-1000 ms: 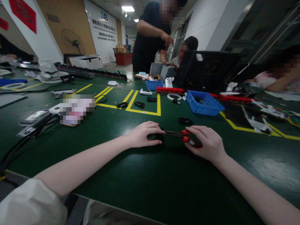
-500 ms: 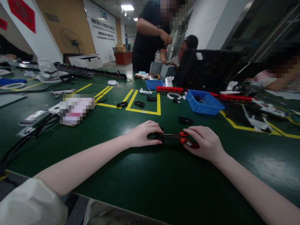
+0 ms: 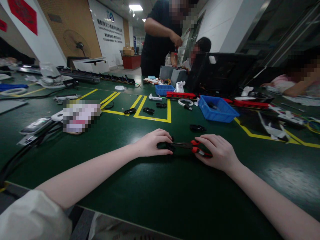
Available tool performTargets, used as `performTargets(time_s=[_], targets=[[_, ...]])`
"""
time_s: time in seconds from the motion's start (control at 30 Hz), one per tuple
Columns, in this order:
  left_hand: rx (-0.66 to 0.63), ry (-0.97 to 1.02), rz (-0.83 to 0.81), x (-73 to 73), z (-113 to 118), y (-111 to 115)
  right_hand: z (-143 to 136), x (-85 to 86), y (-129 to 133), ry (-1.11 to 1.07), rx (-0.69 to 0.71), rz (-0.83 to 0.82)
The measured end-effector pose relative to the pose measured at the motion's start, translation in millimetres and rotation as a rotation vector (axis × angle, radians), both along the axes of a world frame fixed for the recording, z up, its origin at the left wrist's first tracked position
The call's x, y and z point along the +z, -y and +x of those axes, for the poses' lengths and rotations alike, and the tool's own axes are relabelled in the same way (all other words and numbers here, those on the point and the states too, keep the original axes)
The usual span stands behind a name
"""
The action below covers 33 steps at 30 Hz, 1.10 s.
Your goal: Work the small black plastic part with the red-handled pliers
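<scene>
My right hand is closed on the red handles of a pair of long-nose pliers, whose jaws point left. Their tips meet a small black part that my left hand pinches between thumb and fingers. Much of that part is covered by the fingers, so its exact kind cannot be made out. Just beyond the pliers, a similar-looking black piece lies on the green table. More small black pieces rest around the yellow-taped rectangle ahead.
A blue bin with dark items stands ahead on the right, a smaller blue bin behind it. At left lie a phone, a blurred pink item and black cables. Across the table a person stands working.
Both hands, the pliers and the black part stay almost where they were. Only a very slight shift of the view shows.
</scene>
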<state>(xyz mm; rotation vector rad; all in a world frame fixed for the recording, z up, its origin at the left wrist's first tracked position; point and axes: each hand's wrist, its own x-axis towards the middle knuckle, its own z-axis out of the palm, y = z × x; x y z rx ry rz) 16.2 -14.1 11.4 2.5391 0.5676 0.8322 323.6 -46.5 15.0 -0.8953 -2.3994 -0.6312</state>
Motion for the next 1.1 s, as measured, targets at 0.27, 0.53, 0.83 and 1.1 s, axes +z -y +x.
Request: performTargets(time_s=[0.27, 0.53, 0.83, 1.1], targets=[[0.005, 0.000, 0.036, -1.8, 0.6, -1.3, 0.2, -0.5, -0.3, 0.017, 0.024, 0.013], [0.074, -0.055, 0.082, -0.3, 1.5, 0.4, 3.7, -3.8, -1.2, -0.019, 0.016, -0.039], [0.029, -0.006, 0.112, -3.5, 0.5, -1.2, 2.4, -1.4, -1.0, -0.010, 0.073, -0.091], [0.029, -0.107, 0.237, -2.1, 1.0, 1.6, 2.9, -0.5, -3.0, 0.011, 0.079, -0.191]])
